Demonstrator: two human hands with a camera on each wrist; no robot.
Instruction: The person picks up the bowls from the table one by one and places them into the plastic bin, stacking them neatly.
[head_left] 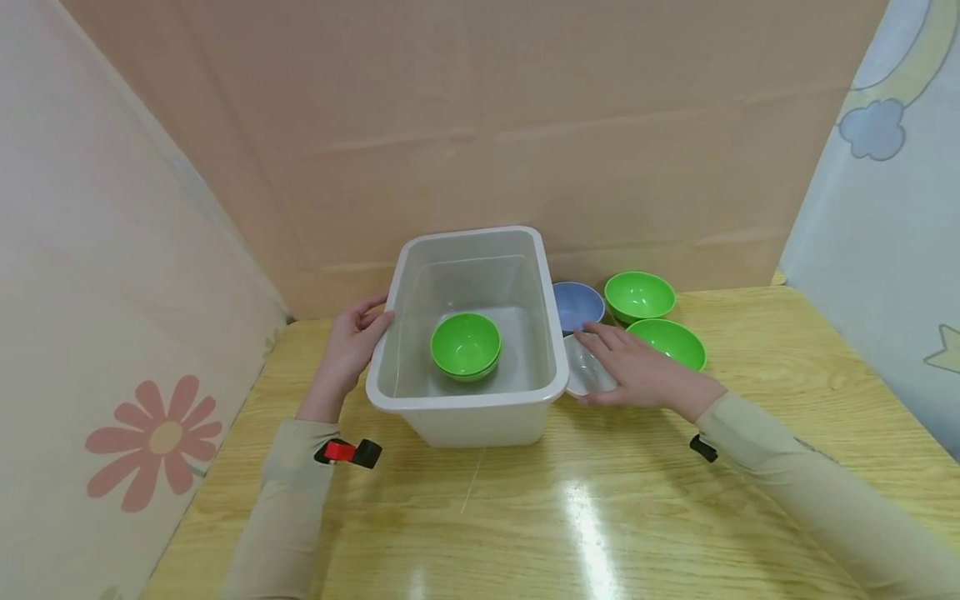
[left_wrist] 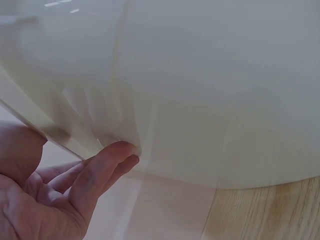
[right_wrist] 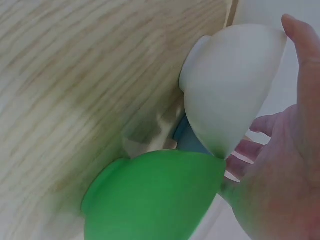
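Resting over a white bowl point(head_left: 587, 372), the right hand point(head_left: 641, 375) lies with fingers stretched out along the rim and thumb at the near edge; the right wrist view shows the palm spread over the mouth and the thumb point(right_wrist: 306, 65) straight along the wall, so the hand touches rather than closes round it. That bowl point(right_wrist: 231, 87) sits on the table point(head_left: 570, 517) hard against the right wall of a clear plastic tub point(head_left: 468, 404). At about 12 o'clock from it stands a blue bowl point(head_left: 577, 305), at 2 o'clock a green bowl point(head_left: 667, 342), and beyond that another green bowl point(head_left: 639, 295). The near green one point(right_wrist: 155, 197) touches the white bowl's rim in the wrist view.

At 9 o'clock of the tub, the left hand point(head_left: 352, 346) curls its fingers point(left_wrist: 102, 170) against the wall under the rim, thumb up by the lip, holding it.

Inside the tub sit stacked green bowls point(head_left: 465, 345), toward the near side.

The white bowl looks like light, stiff plastic, smooth and a little slippery, unlikely to break. A pinch on the rim, thumb outside and fingers inside, seems the surest hold, since neighbours crowd its sides.
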